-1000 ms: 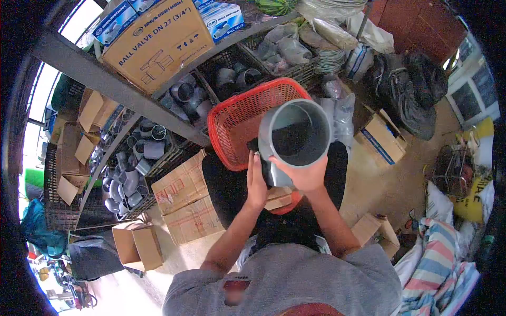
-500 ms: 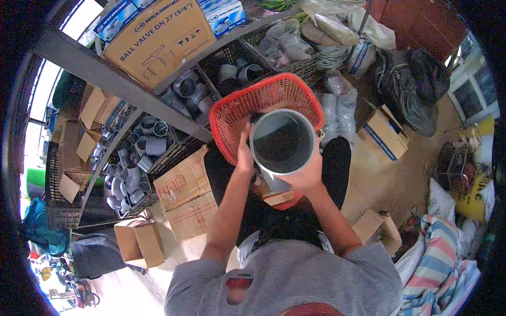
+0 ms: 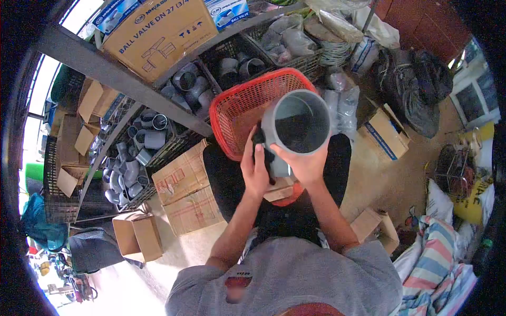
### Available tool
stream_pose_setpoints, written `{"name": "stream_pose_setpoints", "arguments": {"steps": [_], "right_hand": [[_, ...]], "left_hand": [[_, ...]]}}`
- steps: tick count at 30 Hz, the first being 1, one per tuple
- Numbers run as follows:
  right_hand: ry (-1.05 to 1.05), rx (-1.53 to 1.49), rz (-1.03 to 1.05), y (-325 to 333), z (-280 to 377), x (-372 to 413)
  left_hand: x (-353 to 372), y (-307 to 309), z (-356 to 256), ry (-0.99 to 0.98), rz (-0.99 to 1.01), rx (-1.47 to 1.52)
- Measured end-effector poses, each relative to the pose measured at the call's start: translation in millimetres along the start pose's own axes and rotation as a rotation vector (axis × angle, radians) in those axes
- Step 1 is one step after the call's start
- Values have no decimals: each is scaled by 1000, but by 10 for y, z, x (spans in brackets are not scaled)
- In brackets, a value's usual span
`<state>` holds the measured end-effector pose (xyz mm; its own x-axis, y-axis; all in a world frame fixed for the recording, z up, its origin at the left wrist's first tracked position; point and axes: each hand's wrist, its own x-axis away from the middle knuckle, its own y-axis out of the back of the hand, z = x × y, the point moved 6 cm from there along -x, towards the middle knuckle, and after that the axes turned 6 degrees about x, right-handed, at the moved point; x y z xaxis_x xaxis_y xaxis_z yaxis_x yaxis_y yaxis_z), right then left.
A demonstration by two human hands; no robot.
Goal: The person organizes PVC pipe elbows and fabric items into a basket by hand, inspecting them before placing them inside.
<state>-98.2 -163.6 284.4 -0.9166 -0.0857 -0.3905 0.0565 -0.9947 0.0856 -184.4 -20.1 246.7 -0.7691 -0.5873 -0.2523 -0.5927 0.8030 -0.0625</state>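
Note:
A large grey pipe fitting [image 3: 273, 131] with a wide round mouth is held above my lap, its mouth tilted up. My right hand [image 3: 307, 164] grips the rim from below on the right. On the left, my left hand [image 3: 255, 171] closes on a black object [image 3: 259, 138] against the fitting's side; what the black object is, I cannot make out. Behind the fitting is a red plastic basket [image 3: 225, 113], its near side partly hidden. A small piece of cardboard [image 3: 279, 193] shows below the fitting, between my legs.
Crates of grey fittings [image 3: 153, 138] stand at the left and front under a metal bar [image 3: 126, 79]. A ball valve carton [image 3: 158, 39] is at the upper left. Open cardboard boxes [image 3: 138, 237] lie on the floor, one [image 3: 385, 132] to the right, beside black bags [image 3: 416, 89].
The fitting has moved right and slightly up, its mouth turned rightward. My left hand has come down from its side, and the black object shows beside it.

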Motion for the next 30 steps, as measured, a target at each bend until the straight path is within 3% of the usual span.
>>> {"name": "stream_pose_setpoints", "arguments": {"steps": [1, 3, 5, 7, 9, 15, 17, 21, 23, 24, 26, 27, 29, 30], "right_hand": [[2, -2, -2, 1, -10, -20], [-82, -86, -21, 36, -113, -73], [-154, -86, -40, 49, -239, -117], [-319, -254, -224, 105, -446, -134], [-333, -226, -314, 113, -575, -129], [-252, -228, -377, 41, -626, -27], [-370, -358, -335, -54, -599, 63], [-270, -232, -330, -84, -384, 67], [-326, -286, -324, -44, -282, -5], [-320, -288, -330, -20, -253, -56], [-337, -341, -253, 2, -243, -95], [-336, -341, -258, 5, -246, -87], [-339, -301, -365, 38, -273, -31], [-340, -298, -360, 17, -306, -30]], "left_hand": [[-86, 52, 85, 16, 41, -43], [-163, 147, 272, 245, -105, 246], [11, 255, 401, 479, -414, 561], [203, 352, 588, 570, -450, 898], [411, 242, 228, 741, -476, 947], [815, -140, 247, 868, -364, 934], [727, -299, 329, 851, -311, 995], [462, -486, 137, 770, -279, 1228], [381, -491, 159, 533, -71, 1145], [394, -505, 185, 532, -63, 1145], [514, -561, 245, 589, 115, 622], [489, -539, 326, 590, 119, 622], [350, -617, 167, 20, 529, 62], [336, -626, 92, -150, 504, -174]]}}
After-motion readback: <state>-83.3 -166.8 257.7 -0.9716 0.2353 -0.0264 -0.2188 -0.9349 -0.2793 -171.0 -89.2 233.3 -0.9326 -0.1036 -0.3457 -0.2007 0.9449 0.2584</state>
